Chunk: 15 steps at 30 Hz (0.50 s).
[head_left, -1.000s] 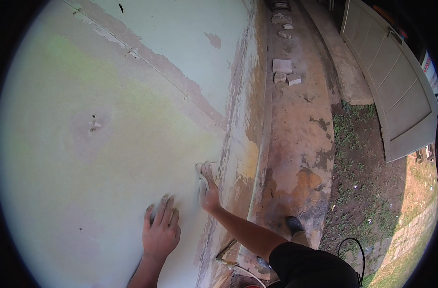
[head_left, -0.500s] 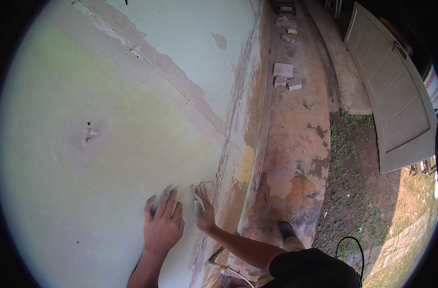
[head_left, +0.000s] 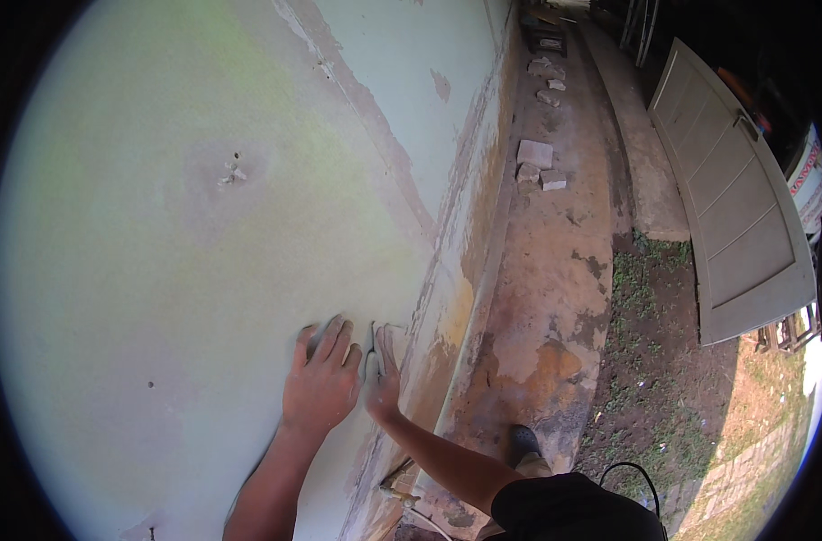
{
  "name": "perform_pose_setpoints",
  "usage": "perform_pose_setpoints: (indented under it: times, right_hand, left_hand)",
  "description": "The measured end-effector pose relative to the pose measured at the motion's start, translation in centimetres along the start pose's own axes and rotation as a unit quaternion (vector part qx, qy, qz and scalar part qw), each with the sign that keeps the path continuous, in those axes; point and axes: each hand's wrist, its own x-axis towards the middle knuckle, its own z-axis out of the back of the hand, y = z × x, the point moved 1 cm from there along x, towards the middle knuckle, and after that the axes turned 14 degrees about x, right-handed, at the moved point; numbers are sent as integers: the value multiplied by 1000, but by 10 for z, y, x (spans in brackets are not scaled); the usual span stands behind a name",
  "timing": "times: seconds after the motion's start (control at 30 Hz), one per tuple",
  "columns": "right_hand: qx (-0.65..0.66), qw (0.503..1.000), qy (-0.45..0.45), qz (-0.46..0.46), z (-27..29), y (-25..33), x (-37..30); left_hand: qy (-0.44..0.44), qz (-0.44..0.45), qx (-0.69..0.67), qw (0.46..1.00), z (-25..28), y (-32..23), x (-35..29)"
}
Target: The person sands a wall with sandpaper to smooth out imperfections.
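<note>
On the pale green wall (head_left: 203, 298), close to its peeling edge, we found the relation that mattered most: a thin sheet (head_left: 373, 339) lay against the surface, at about 12 o'clock from the middle of the right hand (head_left: 384, 392) and between 1 and 2 o'clock from the left hand (head_left: 327, 383). The right hand was the nearer, being in contact with it. We could see little more than an edge and a corner past the fingers, so we could not be sure of its long axis, though the visible edge ran roughly from 12 to 6 o'clock. We counted two hands and one sheet. The right hand was mostly closed, its fingers nearly straight and together, its thumb on the 9 o'clock side, with the sheet held between hand and wall. The left hand rested on the wall with its fingers spread and gently bent, and we saw nothing in its hold. At 1 o'clock from the right hand, on the stained walkway (head_left: 546, 270), we counted three pale blocks (head_left: 535, 154) in a close group and at least three rubble pieces (head_left: 548, 97) beyond. One panelled door (head_left: 744, 198) stood at 2 o'clock, past one strip of weedy soil (head_left: 645, 361). Near 4 o'clock we saw one shoe (head_left: 523, 442).
</note>
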Motion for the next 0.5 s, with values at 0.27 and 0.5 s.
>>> perform_pose_setpoints:
  times: [0.27, 0.5]
  right_hand:
    - [1, 995, -99, 3, 15, -32, 78]
    - [41, 995, -52, -81, 62, -69, 132]
  left_hand:
    - [2, 18, -15, 1000, 3, -2, 3]
    - [7, 12, 0, 1000, -6, -9, 10]
